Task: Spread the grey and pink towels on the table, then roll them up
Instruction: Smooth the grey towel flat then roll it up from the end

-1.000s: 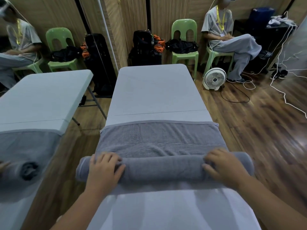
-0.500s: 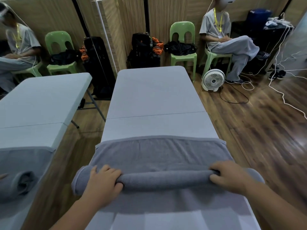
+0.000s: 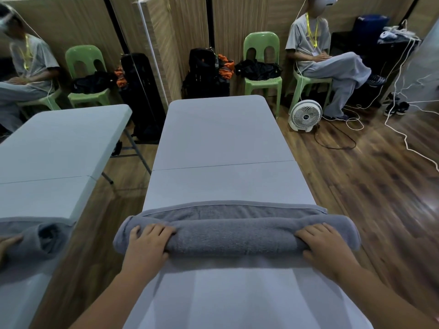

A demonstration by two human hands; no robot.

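Observation:
A grey towel (image 3: pixel 235 236) lies across the near part of the white table (image 3: pixel 221 143), rolled into a thick roll that spans the table's width. A short flat strip of it still shows just beyond the roll. My left hand (image 3: pixel 147 243) grips the roll near its left end, fingers over the top and thumb on the near side. My right hand (image 3: pixel 325 245) holds the right end the same way. No pink towel is in view.
A mirror (image 3: pixel 59 150) on the left repeats the table and roll. Beyond the table's far end stand green chairs (image 3: pixel 261 60), black bags (image 3: pixel 206 72), a seated person (image 3: pixel 318 55) and a white floor fan (image 3: pixel 305 115). Cables trail over the wooden floor at right.
The roll has grown thicker and travelled away from me. The flat strip beyond it has become much shorter. Both hands moved forward with the roll.

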